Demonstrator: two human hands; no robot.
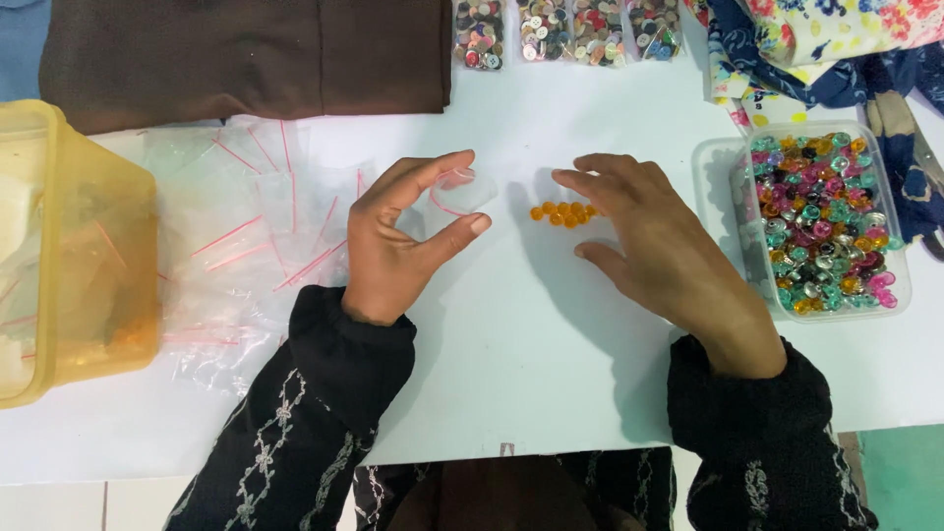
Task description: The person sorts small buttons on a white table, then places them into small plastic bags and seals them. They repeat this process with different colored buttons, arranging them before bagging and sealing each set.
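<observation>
I see my left hand raised just above the table, its grip pinching a small clear zip bag between the thumb and the fingertips, with the mouth of the bag turned toward the middle of the table. The bag looks very light, limp and slick; I judge that it would crumple or slide under a loose hold, so the stiffer strip at its mouth is the best place to take it, which is about where the fingers sit now.

My right hand lies flat and spread, holding nothing, with its fingertips resting on or just over a short row of orange beads. The beads lie near the middle of the table, toward its far edge, just beside the bag and between the two hands. They look small, hard, smooth and rounded, so I expect them to roll or skid; they need a fingertip pinch or a sweep.

At the right edge stands a clear tub of mixed coloured beads. Toward the left edge lies a heap of empty zip bags, beside a yellow plastic box.
</observation>
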